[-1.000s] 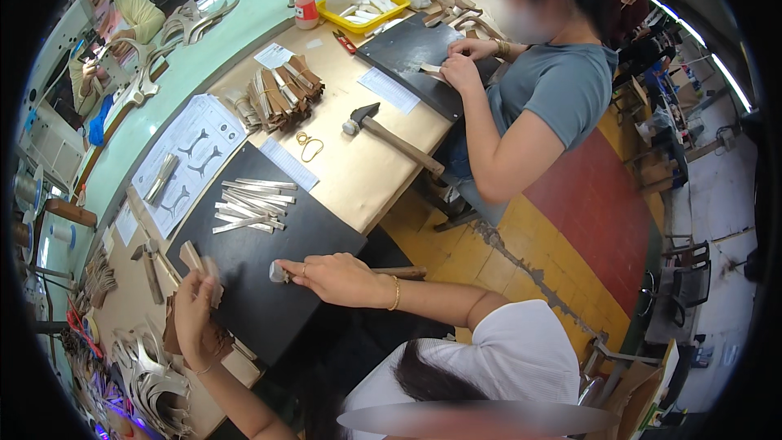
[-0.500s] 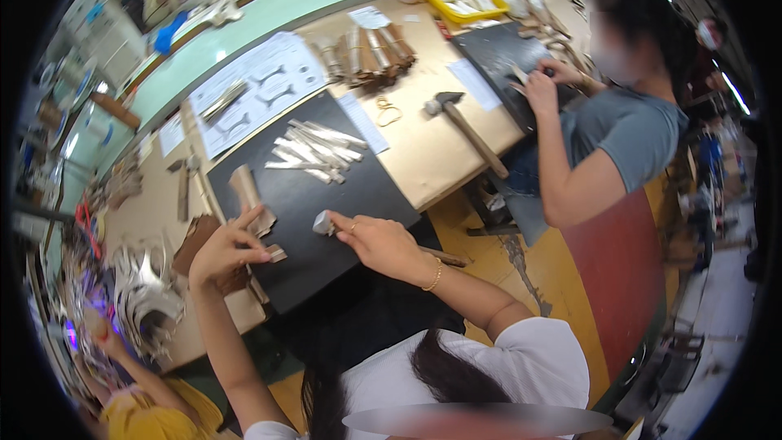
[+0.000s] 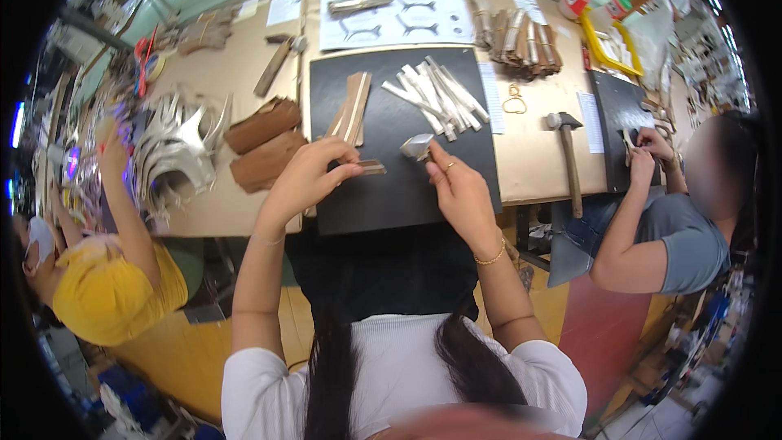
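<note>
Two hands work over a black mat [image 3: 391, 187] that lies on the wooden workbench [image 3: 529, 163]. The left hand [image 3: 308, 175] has its fingers curled closed around a narrow brown leather strip [image 3: 371, 167], pinched between thumb and fingertips, and the free end of the strip points to the right, just above the near half of the mat. The right hand [image 3: 460, 191] is closed around a small metal-headed tool [image 3: 417, 147], whose grey head shows above the fingers, close to the end of the strip; I cannot tell if they touch.

On the far part of the mat lies a loose pile of pale strips [image 3: 440, 94], and at the far left part of the mat lie some tan strips [image 3: 352, 107] side by side. Just left of the mat are two brown leather pieces [image 3: 262, 143], and farther left a heap of silver cut pieces [image 3: 175, 143]. Behind the mat lies a white paper sheet with drawn patterns [image 3: 399, 12]. Right of the mat rests a hammer [image 3: 568, 159] with wooden handle, and behind it a small loop of yellowish wire [image 3: 515, 99].

At the far right of the mat a person in a grey shirt [image 3: 676, 236] has both hands on a second black mat [image 3: 619, 126]. At the left a person in a yellow shirt [image 3: 98, 289] reaches up to the bench edge.
</note>
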Action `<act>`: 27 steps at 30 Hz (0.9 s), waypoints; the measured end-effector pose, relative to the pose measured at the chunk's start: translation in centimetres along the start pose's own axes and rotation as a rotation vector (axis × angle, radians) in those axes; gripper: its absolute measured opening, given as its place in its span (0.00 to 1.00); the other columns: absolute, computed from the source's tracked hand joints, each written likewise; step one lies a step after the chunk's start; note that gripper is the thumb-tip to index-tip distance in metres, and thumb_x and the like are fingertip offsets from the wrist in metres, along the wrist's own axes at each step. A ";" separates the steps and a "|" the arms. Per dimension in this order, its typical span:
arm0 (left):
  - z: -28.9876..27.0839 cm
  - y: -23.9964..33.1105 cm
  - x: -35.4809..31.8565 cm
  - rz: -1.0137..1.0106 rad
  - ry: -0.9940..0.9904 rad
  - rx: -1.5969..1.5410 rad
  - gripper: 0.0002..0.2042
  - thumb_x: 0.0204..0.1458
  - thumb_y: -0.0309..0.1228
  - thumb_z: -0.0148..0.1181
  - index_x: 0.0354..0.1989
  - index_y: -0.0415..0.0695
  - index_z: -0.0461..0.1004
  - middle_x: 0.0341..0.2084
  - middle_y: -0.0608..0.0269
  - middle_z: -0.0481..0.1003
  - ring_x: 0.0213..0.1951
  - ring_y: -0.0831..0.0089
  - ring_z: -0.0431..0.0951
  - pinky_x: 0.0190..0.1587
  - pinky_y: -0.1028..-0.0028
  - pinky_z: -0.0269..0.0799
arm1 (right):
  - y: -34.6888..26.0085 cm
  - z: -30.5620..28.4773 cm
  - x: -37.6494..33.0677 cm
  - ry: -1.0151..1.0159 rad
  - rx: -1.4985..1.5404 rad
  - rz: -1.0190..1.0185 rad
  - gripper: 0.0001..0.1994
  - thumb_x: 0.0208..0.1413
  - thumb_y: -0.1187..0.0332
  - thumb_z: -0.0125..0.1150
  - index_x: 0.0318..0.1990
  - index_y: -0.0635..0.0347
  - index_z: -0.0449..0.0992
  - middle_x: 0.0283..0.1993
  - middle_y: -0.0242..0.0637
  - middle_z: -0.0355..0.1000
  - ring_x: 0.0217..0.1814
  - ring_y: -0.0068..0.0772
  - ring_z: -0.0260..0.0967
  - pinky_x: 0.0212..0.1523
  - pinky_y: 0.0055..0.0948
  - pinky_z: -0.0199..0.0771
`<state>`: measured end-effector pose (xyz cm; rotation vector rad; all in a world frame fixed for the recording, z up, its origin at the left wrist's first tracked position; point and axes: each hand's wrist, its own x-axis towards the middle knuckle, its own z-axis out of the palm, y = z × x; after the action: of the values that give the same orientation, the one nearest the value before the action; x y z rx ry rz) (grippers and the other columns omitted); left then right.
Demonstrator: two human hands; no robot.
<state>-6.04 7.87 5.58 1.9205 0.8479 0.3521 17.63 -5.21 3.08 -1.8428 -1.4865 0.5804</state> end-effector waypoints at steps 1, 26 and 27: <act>0.3 -0.3 0.0 -0.002 -0.018 0.038 0.09 0.54 0.31 0.67 0.35 0.37 0.80 0.43 0.56 0.80 0.46 0.62 0.80 0.50 0.67 0.72 | 0.0 0.2 -0.1 -0.003 0.022 -0.011 0.19 0.67 0.64 0.55 0.64 0.49 0.73 0.36 0.43 0.75 0.37 0.53 0.75 0.38 0.46 0.74; 6.9 0.9 -1.9 -0.107 0.215 -0.046 0.11 0.56 0.27 0.64 0.47 0.41 0.81 0.28 0.55 0.77 0.33 0.60 0.77 0.39 0.62 0.72 | -2.9 4.3 5.7 0.064 -0.052 -0.186 0.19 0.67 0.63 0.55 0.64 0.45 0.73 0.35 0.42 0.75 0.36 0.51 0.76 0.37 0.45 0.77; 8.0 0.6 -1.3 -0.036 0.240 0.091 0.11 0.56 0.26 0.63 0.48 0.41 0.81 0.30 0.55 0.77 0.34 0.59 0.78 0.37 0.63 0.73 | -2.3 3.2 5.0 0.102 -0.039 -0.199 0.20 0.67 0.66 0.56 0.65 0.46 0.72 0.36 0.43 0.75 0.36 0.51 0.75 0.37 0.44 0.75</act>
<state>-2.20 1.53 2.32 1.9691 1.0705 0.5382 15.08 0.56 3.09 -1.7022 -1.5981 0.3586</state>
